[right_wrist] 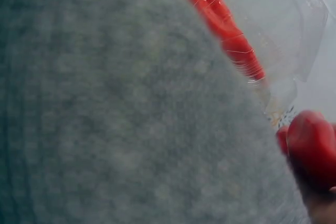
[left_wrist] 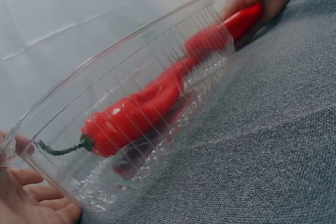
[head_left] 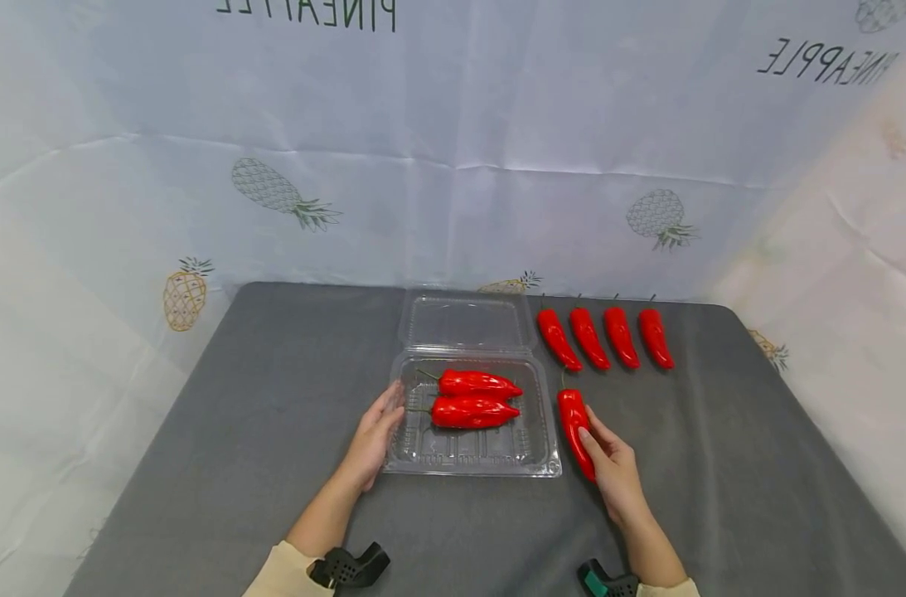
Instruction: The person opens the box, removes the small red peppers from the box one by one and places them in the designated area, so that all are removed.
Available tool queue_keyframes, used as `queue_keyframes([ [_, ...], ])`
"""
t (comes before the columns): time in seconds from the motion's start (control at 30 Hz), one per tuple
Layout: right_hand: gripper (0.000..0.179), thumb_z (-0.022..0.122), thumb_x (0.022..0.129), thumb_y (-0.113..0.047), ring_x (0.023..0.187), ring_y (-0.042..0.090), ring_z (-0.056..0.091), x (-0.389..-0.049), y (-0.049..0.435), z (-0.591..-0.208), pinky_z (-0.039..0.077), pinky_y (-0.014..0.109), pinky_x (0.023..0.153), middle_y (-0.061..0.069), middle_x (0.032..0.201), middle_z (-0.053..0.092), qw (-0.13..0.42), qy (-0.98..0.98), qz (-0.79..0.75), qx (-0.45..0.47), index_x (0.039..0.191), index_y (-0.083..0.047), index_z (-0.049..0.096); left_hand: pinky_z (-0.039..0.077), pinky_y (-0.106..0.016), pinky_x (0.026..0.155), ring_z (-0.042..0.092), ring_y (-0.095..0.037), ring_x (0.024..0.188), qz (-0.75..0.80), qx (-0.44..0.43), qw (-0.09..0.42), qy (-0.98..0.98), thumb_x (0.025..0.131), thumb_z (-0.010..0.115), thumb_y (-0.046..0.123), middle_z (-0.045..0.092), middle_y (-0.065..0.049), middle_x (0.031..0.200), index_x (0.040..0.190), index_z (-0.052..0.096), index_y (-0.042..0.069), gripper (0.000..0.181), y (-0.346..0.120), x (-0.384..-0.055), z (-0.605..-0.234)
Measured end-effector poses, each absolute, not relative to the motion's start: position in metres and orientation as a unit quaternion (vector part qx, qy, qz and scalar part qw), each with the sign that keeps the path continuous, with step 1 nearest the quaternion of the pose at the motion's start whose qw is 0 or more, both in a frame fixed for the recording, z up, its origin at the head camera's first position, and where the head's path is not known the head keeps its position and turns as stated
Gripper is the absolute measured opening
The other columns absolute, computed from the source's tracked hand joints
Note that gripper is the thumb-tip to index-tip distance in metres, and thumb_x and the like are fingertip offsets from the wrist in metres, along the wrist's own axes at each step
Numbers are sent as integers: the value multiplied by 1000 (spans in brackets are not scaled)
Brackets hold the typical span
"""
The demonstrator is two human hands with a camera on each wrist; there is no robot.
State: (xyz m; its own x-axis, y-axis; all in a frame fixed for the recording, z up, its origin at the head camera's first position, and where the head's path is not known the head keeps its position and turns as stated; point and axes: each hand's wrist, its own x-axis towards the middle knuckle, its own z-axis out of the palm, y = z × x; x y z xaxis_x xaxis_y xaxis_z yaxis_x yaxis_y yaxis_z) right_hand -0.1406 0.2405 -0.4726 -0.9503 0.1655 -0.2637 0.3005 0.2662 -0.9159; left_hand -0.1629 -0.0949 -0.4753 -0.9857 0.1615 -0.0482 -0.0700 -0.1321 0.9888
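A clear plastic clamshell box (head_left: 471,456) stands in the middle of the table with its lid folded back. Two red chili peppers, a far one (head_left: 477,383) and a near one (head_left: 471,412), lie side by side in it, stems to the left. My left hand (head_left: 374,435) rests against the box's left wall, fingers fairly straight; the left wrist view shows its fingers (left_wrist: 44,198) beside the clear wall. To the right of the box, my right hand (head_left: 612,473) pinches another red chili pepper (head_left: 572,414) between thumb and fingers, stem pointing away.
Several more red chili peppers (head_left: 587,336) lie in a row at the back right of the grey table (head_left: 288,373), beside the lid (head_left: 467,322). Behind the table hangs a white cloth (head_left: 453,224) printed with pineapples. Each wrist wears a black band (head_left: 348,568).
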Motion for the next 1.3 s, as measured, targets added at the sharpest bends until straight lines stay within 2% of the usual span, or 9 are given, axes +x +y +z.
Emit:
queue_keyframes([
  [0.07,56,49,96,-31,137,22,28,-141,240,-474,27,43,114,8,153,28,48,803,-576,145,147,-16,29,11,-47,118,11,-36,143,751,33,77,655,98,31,6,13,-24,154,146,14,-7,52,-95,-162,-474],
  [0.13,55,49,96,-31,137,23,30,-142,240,-474,27,45,113,9,152,30,38,814,-562,142,146,-16,30,11,-47,118,11,-36,143,748,32,78,658,99,32,6,13,-24,154,146,14,-7,52,-96,-162,-474],
  [0.47,49,49,97,-21,133,31,39,-140,233,-475,31,47,110,18,144,40,-12,879,-466,99,142,-5,38,11,-47,118,10,-35,144,744,33,82,662,99,32,7,13,-23,154,146,14,-6,52,-97,-161,-473],
  [0.73,48,45,97,-11,138,30,31,-140,229,-472,24,46,114,18,147,34,-8,879,-467,97,141,4,33,11,-48,117,11,-36,143,743,34,81,664,99,32,7,13,-23,154,146,14,-6,52,-97,-161,-473],
  [0.97,50,41,98,-13,141,29,24,-140,231,-468,20,46,116,16,151,27,19,860,-496,119,144,1,27,12,-48,118,11,-35,143,742,35,81,665,99,32,7,13,-23,154,146,14,-5,52,-96,-161,-473],
  [1.3,52,43,98,-17,141,24,26,-138,236,-456,24,40,113,12,151,29,21,851,-511,118,145,-2,27,14,-48,117,13,-37,143,747,32,73,660,98,33,6,15,-25,153,146,16,-6,52,-95,-162,-475],
])
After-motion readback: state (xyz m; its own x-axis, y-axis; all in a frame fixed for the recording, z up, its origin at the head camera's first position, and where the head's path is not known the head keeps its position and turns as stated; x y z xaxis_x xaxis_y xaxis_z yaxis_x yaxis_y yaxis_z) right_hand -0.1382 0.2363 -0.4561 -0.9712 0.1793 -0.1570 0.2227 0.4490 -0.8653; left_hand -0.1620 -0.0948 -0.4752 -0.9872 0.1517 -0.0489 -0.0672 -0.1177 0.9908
